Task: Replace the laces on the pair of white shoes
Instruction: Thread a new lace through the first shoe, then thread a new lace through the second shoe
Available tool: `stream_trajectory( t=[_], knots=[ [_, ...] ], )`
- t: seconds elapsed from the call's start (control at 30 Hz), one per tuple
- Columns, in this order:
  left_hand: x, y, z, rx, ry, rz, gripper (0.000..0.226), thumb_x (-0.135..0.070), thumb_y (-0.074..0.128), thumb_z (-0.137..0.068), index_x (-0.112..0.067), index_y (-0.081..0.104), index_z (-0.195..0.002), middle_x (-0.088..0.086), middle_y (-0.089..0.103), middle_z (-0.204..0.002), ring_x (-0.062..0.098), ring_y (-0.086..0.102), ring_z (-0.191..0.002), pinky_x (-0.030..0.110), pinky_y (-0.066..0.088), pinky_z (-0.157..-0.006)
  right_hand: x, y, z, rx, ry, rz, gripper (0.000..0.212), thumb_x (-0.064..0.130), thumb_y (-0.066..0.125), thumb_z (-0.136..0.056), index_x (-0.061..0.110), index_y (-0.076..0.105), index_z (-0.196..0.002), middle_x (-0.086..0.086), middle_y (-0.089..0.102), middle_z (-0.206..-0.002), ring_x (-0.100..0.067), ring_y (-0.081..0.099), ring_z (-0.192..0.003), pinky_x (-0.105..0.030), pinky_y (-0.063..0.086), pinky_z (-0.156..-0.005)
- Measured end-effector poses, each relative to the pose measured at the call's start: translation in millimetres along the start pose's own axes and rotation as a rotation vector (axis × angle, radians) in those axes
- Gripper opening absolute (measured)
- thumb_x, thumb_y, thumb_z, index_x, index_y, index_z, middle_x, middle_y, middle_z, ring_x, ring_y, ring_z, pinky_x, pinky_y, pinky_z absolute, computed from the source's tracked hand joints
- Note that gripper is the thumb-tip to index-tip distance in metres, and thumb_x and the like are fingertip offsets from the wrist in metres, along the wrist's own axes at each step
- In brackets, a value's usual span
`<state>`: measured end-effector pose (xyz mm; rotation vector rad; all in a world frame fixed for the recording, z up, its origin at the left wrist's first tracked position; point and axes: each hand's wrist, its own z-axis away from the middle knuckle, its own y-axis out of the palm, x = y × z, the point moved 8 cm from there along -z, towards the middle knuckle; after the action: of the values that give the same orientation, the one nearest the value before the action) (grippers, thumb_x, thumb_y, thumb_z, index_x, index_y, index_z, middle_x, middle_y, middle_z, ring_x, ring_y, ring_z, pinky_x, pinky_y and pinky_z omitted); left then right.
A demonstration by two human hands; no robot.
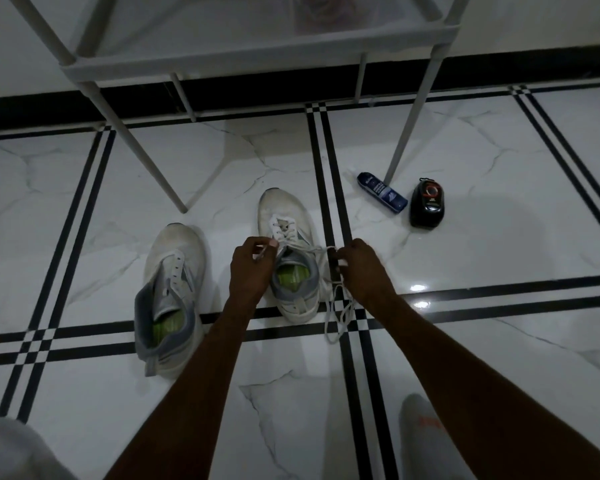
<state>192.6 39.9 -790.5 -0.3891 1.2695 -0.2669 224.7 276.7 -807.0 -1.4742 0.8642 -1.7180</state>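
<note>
Head view: your left hand [253, 263] and right hand [359, 263] each pinch an end of the lace [317, 250] on the right shoe [286, 237], floor-set. Uneven pulling could leave mismatched ends.

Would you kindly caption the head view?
Both hands pinch lace ends on one white shoe.

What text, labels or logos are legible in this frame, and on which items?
None can be read.
Blue bottle: white print on its side, too blurred to read.
Black container: red ring and small white mark on its lid, too small to read.
Sock: orange mark, blurred.
Shoes: no lettering visible.
</note>
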Motion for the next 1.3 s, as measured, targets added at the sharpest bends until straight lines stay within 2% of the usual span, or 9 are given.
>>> stream_trajectory(
  t=[0.1, 0.2, 0.33, 0.47, 0.67, 0.77, 0.93, 1.13, 1.3],
  knots=[
    [-9, -6, 2, -0.06, 0.049, -0.065, 0.029, -0.041, 0.069, -0.093, -0.021, 0.068, -0.114, 0.007, 0.062, -0.116, 0.022, 0.061, -0.108, 0.035, 0.052, -0.093, -19, -12, -6, -0.079, 0.098, -0.107, 0.022, -0.005, 0.058, -0.085, 0.014, 0.068, -0.092, -0.008, 0.066, -0.093, -0.023, 0.065, -0.086, -0.032, 0.052, -0.075],
    [-41, -11, 4, -0.133, 0.242, -0.162, 0.031, -0.032, 0.073, -0.091, -0.021, 0.065, -0.119, 0.008, 0.059, -0.121, 0.023, 0.054, -0.117, 0.03, 0.044, -0.095, -18, -39, -8, -0.068, 0.157, -0.374, 0.024, -0.002, 0.061, -0.089, 0.013, 0.057, -0.107, -0.003, 0.066, -0.084, -0.018, 0.066, -0.076, -0.031, 0.054, -0.065],
    [-103, 29, 11, 0.274, 0.337, -0.039, 0.061, -0.027, 0.076, -0.09, -0.023, 0.046, -0.143, -0.001, 0.057, -0.135, 0.008, 0.055, -0.117, 0.015, 0.05, -0.091, 30, -81, -14, 0.118, 0.05, -0.694, 0.028, -0.004, 0.062, -0.092, 0.006, 0.054, -0.117, -0.017, 0.067, -0.093, -0.028, 0.074, -0.08, -0.037, 0.061, -0.068],
    [-139, 54, 21, 0.512, 0.362, -0.02, 0.036, -0.032, 0.072, -0.094, -0.018, 0.062, -0.126, 0.006, 0.073, -0.11, 0.015, 0.07, -0.103, 0.041, 0.058, -0.094, 68, -122, -18, 0.18, 0.003, -0.748, 0.026, -0.003, 0.062, -0.093, 0.003, 0.055, -0.117, -0.015, 0.067, -0.1, -0.019, 0.071, -0.078, -0.027, 0.061, -0.066],
    [-131, -6, 5, 0.407, 0.226, 0.157, 0.026, -0.029, 0.06, -0.102, -0.008, 0.073, -0.092, 0.014, 0.067, -0.09, 0.018, 0.06, -0.078, 0.038, 0.052, -0.083, 14, -151, -31, -0.165, 0.142, -0.708, 0.014, -0.001, 0.059, -0.094, 0.003, 0.06, -0.107, -0.017, 0.065, -0.106, -0.025, 0.069, -0.08, -0.037, 0.063, -0.072],
    [-126, -39, -3, 0.358, 0.147, 0.28, 0.032, -0.035, 0.056, -0.104, -0.014, 0.072, -0.086, 0.003, 0.052, -0.073, 0.013, 0.053, -0.07, 0.034, 0.05, -0.084, 3, -136, -37, -0.103, 0.197, -0.502, 0.022, -0.005, 0.058, -0.091, 0.008, 0.063, -0.107, -0.014, 0.068, -0.106, -0.019, 0.065, -0.08, -0.032, 0.058, -0.074],
    [-145, -51, 5, 0.392, 0.216, 0.167, 0.032, -0.032, 0.056, -0.104, -0.006, 0.071, -0.092, -0.011, 0.052, -0.063, 0.007, 0.047, -0.063, 0.028, 0.046, -0.07, 104, -110, -33, 0.075, -0.207, -0.404, 0.048, 0.03, 0.069, -0.093, 0.023, 0.055, -0.138, 0.01, 0.049, -0.135, -0.002, 0.045, -0.121, -0.021, 0.042, -0.099],
    [-138, -95, 1, 0.242, 0.193, 0.091, 0.035, -0.043, 0.062, -0.099, -0.016, 0.069, -0.076, -0.011, 0.055, -0.064, 0.008, 0.053, -0.07, 0.031, 0.051, -0.074, 167, -93, -44, 0.201, -0.31, -0.51, 0.014, 0.018, 0.062, -0.097, 0.016, 0.076, -0.093, 0.004, 0.074, -0.077, -0.005, 0.067, -0.07, -0.022, 0.049, -0.066],
    [-102, -137, -10, 0.142, 0.13, 0.132, 0.035, -0.038, 0.058, -0.102, -0.012, 0.066, -0.08, -0.003, 0.046, -0.066, 0.009, 0.045, -0.062, 0.029, 0.045, -0.07, 123, -76, -74, 0.075, -0.098, -0.24, 0.013, 0.016, 0.069, -0.091, 0.01, 0.079, -0.095, -0.002, 0.074, -0.093, -0.014, 0.067, -0.087, -0.008, 0.043, -0.068]
  ],
)
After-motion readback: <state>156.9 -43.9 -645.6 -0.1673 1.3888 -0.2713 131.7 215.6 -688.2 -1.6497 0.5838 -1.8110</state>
